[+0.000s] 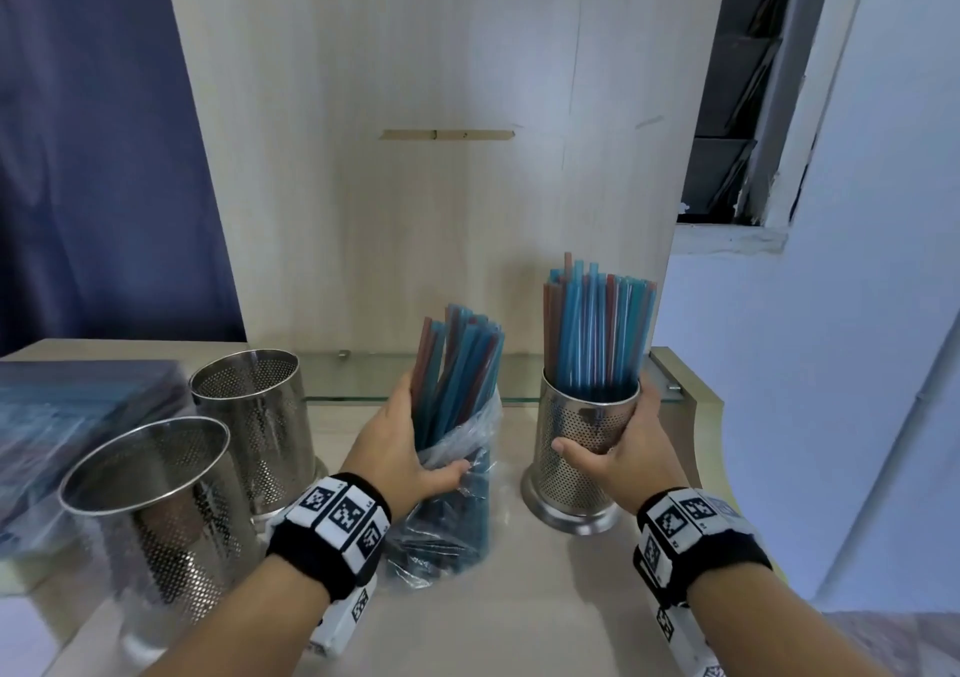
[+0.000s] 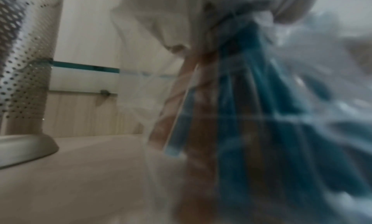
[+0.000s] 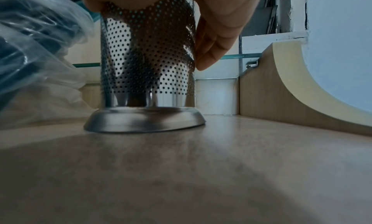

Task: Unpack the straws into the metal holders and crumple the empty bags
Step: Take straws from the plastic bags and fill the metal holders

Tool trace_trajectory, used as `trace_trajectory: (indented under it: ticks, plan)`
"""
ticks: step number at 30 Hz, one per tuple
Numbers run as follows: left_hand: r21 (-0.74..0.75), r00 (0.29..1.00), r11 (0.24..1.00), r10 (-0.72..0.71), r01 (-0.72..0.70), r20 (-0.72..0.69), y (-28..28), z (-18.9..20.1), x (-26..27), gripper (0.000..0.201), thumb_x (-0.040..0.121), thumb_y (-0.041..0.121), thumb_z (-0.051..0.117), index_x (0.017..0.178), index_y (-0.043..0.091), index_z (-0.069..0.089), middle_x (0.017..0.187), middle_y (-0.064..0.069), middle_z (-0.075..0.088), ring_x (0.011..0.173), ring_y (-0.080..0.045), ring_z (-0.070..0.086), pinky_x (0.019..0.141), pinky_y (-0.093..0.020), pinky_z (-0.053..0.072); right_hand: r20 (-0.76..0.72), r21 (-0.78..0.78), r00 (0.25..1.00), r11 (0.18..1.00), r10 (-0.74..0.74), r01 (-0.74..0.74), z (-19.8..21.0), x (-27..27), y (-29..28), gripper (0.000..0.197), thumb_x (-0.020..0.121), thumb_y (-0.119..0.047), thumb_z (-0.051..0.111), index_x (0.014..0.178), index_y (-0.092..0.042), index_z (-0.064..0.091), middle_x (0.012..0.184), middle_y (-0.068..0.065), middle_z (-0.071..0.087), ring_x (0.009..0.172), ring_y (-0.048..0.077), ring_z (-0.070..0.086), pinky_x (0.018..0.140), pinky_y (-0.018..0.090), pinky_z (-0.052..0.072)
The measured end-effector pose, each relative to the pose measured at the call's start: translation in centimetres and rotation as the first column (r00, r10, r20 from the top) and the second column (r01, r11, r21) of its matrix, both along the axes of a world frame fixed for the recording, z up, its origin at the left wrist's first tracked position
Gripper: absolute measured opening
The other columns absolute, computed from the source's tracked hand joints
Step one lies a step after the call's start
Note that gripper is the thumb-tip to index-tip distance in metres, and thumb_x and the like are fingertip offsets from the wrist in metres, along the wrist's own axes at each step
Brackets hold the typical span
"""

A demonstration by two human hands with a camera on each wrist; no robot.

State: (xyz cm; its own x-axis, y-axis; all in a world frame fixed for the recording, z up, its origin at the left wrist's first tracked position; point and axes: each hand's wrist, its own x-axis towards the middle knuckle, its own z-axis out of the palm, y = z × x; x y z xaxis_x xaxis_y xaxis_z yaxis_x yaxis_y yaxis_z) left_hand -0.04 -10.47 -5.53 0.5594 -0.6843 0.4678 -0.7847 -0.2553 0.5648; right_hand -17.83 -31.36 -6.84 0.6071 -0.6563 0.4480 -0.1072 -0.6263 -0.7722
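Observation:
My left hand (image 1: 410,447) grips a clear plastic bag (image 1: 452,499) that stands upright on the counter, with blue and brown straws (image 1: 460,364) sticking out of its open top. The left wrist view shows the bag (image 2: 281,116) blurred and very close. My right hand (image 1: 618,447) wraps around a perforated metal holder (image 1: 582,447) filled with upright straws (image 1: 597,323); its base sits on the counter. In the right wrist view my fingers (image 3: 217,36) curl round the holder (image 3: 149,65).
Two empty perforated holders stand at left, one behind (image 1: 260,416) and one nearer (image 1: 156,499). A stack of packed straw bags (image 1: 67,416) lies at far left. A glass shelf (image 1: 374,380) and a wood panel (image 1: 441,156) back the counter (image 1: 519,598).

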Motion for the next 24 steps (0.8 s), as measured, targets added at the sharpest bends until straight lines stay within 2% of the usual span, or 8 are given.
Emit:
trace_trajectory:
  ticks: [5, 8, 10, 13, 16, 18, 21, 24]
  plan:
    - [0.000, 1.000, 1.000, 0.007, -0.007, -0.006, -0.2, -0.3, -0.2, 0.102, 0.064, 0.036, 0.085, 0.144, 0.028, 0.023, 0.131, 0.006, 0.049, 0.117, -0.012, 0.052, 0.102, -0.034, 0.049, -0.024, 0.008, 1.000, 1.000, 0.008, -0.008, 0.4, -0.1, 0.6, 0.114, 0.064, -0.037, 0.091, 0.148, -0.024, 0.016, 0.127, -0.014, 0.048, 0.116, 0.004, 0.050, 0.097, 0.020, 0.038]
    - [0.019, 0.997, 0.999, 0.030, -0.029, -0.065, -0.1, 0.0, -0.5, 0.132, 0.062, 0.032, 0.088, 0.153, 0.030, -0.007, 0.142, -0.001, 0.040, 0.125, -0.016, 0.047, 0.105, -0.032, 0.040, -0.052, -0.007, 0.998, 1.000, -0.026, 0.026, 0.5, -0.1, 0.7, 0.110, 0.064, -0.037, 0.091, 0.146, -0.020, 0.019, 0.124, -0.014, 0.047, 0.114, 0.004, 0.050, 0.095, 0.019, 0.038]
    - [0.052, 0.991, 0.999, 0.015, -0.009, -0.133, 0.0, 0.1, -0.7, 0.141, 0.065, 0.029, 0.088, 0.149, 0.032, -0.026, 0.137, -0.002, 0.047, 0.113, -0.012, 0.051, 0.100, -0.028, 0.041, -0.056, -0.017, 0.998, 0.999, -0.037, 0.036, 0.6, -0.1, 0.8, 0.109, 0.064, -0.037, 0.090, 0.146, -0.019, 0.020, 0.124, -0.014, 0.047, 0.113, 0.004, 0.050, 0.095, 0.019, 0.038]
    - [0.061, 0.985, 0.998, -0.012, 0.023, -0.172, -0.1, 0.0, -0.6, 0.140, 0.067, 0.026, 0.087, 0.148, 0.034, -0.027, 0.131, -0.004, 0.056, 0.104, -0.011, 0.056, 0.096, -0.027, 0.046, -0.095, -0.040, 0.995, 0.999, -0.033, 0.029, 0.7, -0.2, 0.7, 0.114, 0.063, -0.043, 0.090, 0.148, -0.021, 0.018, 0.125, -0.014, 0.046, 0.114, 0.005, 0.050, 0.096, 0.021, 0.039]
    - [-0.022, 0.984, 0.998, -0.055, 0.051, -0.172, 0.0, -0.3, -0.7, 0.139, 0.061, 0.027, 0.089, 0.152, 0.035, -0.016, 0.133, -0.001, 0.054, 0.115, -0.014, 0.056, 0.101, -0.033, 0.048, -0.138, -0.191, 0.972, 0.968, -0.190, 0.162, 0.6, -0.5, 0.2, 0.120, 0.055, -0.075, 0.079, 0.148, -0.024, 0.022, 0.140, -0.006, 0.041, 0.131, 0.016, 0.044, 0.109, 0.037, 0.038]
    - [-0.130, 0.981, 0.988, -0.103, 0.082, -0.163, -0.1, -0.7, -0.4, 0.141, 0.053, 0.032, 0.091, 0.153, 0.038, -0.009, 0.135, 0.004, 0.051, 0.121, -0.011, 0.053, 0.105, -0.038, 0.047, -0.067, -0.427, 0.906, 0.833, -0.417, 0.352, 1.1, -0.7, 0.6, 0.123, 0.059, -0.095, 0.049, 0.150, -0.013, 0.030, 0.152, 0.009, 0.031, 0.141, 0.025, 0.029, 0.117, 0.041, 0.023]
    - [-0.297, 0.956, 0.940, -0.229, 0.168, -0.185, -0.4, -1.0, -0.1, 0.140, 0.048, 0.026, 0.094, 0.154, 0.029, 0.002, 0.138, 0.004, 0.049, 0.129, -0.015, 0.051, 0.103, -0.043, 0.048, 0.343, -0.616, 0.931, 0.719, -0.124, 0.323, 3.3, -0.9, 3.7, 0.101, 0.071, -0.083, 0.051, 0.136, -0.007, 0.038, 0.139, 0.021, 0.040, 0.132, 0.027, 0.035, 0.112, 0.036, 0.025]
    - [-0.308, 0.904, 0.904, -0.370, 0.296, -0.216, -0.6, -0.9, -0.6, 0.115, 0.058, 0.009, 0.090, 0.148, 0.014, 0.020, 0.124, 0.011, 0.060, 0.118, -0.008, 0.060, 0.098, -0.036, 0.052, 0.209, -0.616, 0.964, 0.788, 0.163, 0.000, 4.5, -0.3, 7.6, 0.097, 0.067, -0.079, 0.062, 0.134, -0.013, 0.038, 0.129, 0.002, 0.049, 0.120, 0.013, 0.045, 0.105, 0.035, 0.042]
